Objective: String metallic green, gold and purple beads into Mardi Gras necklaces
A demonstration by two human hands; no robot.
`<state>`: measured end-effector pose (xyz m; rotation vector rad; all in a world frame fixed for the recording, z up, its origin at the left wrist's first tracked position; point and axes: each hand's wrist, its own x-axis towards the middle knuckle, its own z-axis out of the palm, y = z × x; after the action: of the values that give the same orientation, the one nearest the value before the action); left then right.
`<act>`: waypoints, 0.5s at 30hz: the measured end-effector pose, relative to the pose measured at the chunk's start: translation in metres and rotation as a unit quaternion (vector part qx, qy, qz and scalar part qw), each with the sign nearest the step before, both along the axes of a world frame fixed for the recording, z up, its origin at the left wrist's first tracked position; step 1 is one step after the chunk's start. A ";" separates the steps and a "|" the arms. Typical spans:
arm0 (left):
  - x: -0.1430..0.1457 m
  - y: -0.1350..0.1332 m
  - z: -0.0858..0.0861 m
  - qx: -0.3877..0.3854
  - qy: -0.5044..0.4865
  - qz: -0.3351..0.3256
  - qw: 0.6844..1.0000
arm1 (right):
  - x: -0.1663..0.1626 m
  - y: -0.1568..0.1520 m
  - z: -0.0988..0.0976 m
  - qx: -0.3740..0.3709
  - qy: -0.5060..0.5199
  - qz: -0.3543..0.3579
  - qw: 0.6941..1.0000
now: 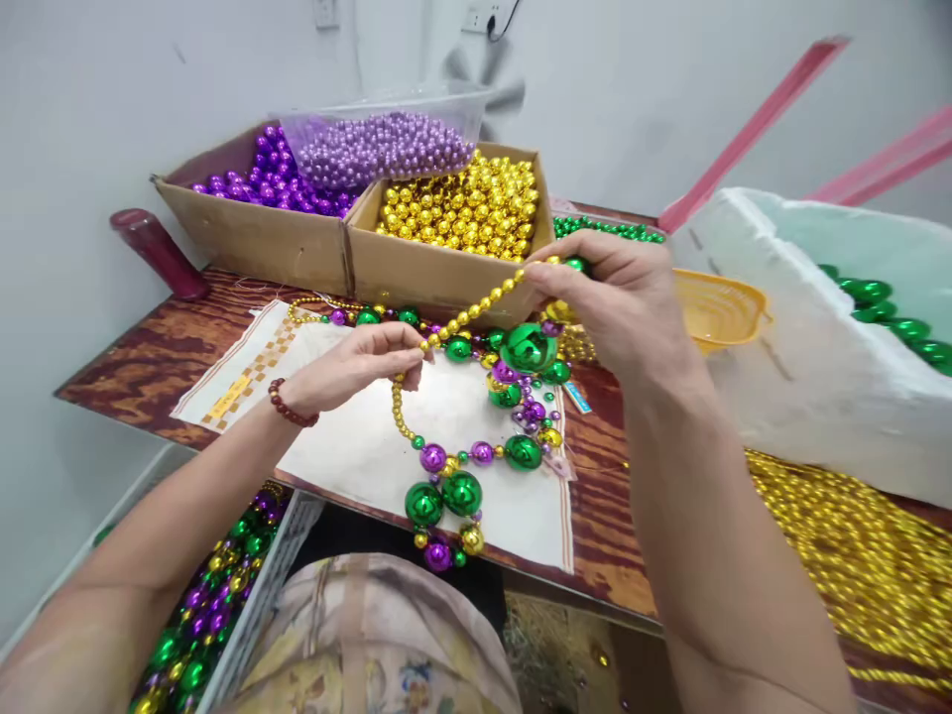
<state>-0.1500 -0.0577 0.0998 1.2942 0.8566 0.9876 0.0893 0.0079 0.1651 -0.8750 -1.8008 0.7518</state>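
Between my two hands a bead necklace [476,312] is stretched, its small gold beads running up to the right. My left hand [376,357] pinches the gold strand near the middle of the view, and a red bead bracelet circles that wrist. Higher and to the right, my right hand [595,283] grips the other end of the strand in its fingertips. Larger green, purple and gold beads [461,493] hang from the necklace over the front edge of a white cloth [334,456]. More mixed beads [525,397] dangle below my right hand.
Behind the cloth stand cardboard boxes of purple beads [275,169] and gold beads [476,208], with a clear bag of lilac beads [387,149] on top. A dark red bottle [160,253] is left. Right are a yellow basket [718,307], a white foam box [744,397] and gold strands [855,555].
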 end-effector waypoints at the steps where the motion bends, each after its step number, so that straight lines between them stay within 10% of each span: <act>1: 0.000 -0.002 0.010 0.003 -0.014 0.019 1.000 | 0.005 -0.002 0.005 0.004 0.011 -0.004 1.000; 6: 0.012 -0.012 0.077 0.011 -0.091 0.113 0.989 | 0.021 -0.013 0.024 -0.021 0.023 0.021 0.999; 15: 0.065 -0.046 0.174 0.086 -0.157 0.014 0.984 | 0.012 -0.055 0.065 0.023 -0.005 -0.001 1.000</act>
<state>-0.0851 -0.1037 0.2740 1.2300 0.5556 1.2716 0.1008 -0.0470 0.2305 -0.8509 -1.8196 0.7028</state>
